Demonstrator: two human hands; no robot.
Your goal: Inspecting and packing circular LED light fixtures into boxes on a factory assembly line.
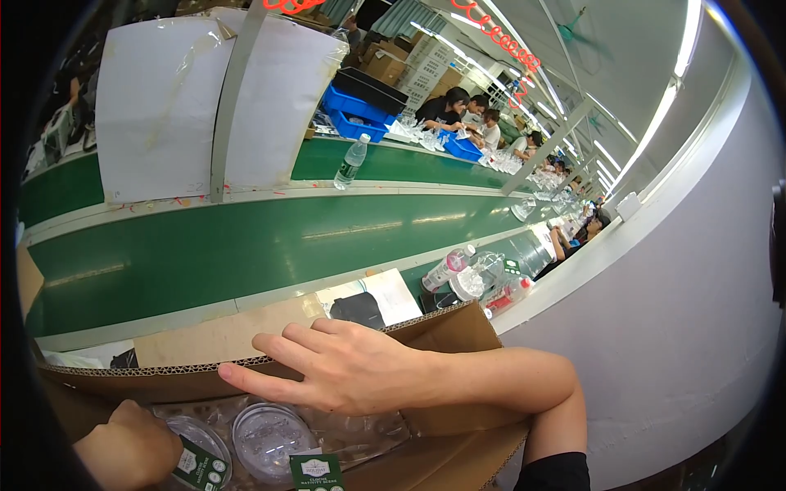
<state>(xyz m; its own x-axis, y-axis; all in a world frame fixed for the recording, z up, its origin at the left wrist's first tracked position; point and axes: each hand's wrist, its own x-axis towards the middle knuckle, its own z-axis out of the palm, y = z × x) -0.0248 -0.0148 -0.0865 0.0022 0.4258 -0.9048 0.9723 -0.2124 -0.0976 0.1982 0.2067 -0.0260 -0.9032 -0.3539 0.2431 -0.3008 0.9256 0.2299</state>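
Note:
A brown cardboard box point(458, 326) stands open in front of me, lined with clear plastic film. Inside it are two round clear plastic domes, the right one point(270, 440) and the left one point(214, 442), each with a green printed tag point(318, 472) beside or on it. My left hand point(131, 446) is down inside the box at the left, fingers curled, against the left dome; what its fingertips grip is hidden. Over the box's far edge my right hand point(332, 364) hovers with fingers stretched apart, holding nothing.
Beyond the box runs a green conveyor belt point(246, 245). A water bottle point(351, 162) stands on its far ledge. Bottles point(448, 268) and a black pouch point(358, 309) lie near the box's far side. A white wall point(639, 327) rises at right; people work farther along.

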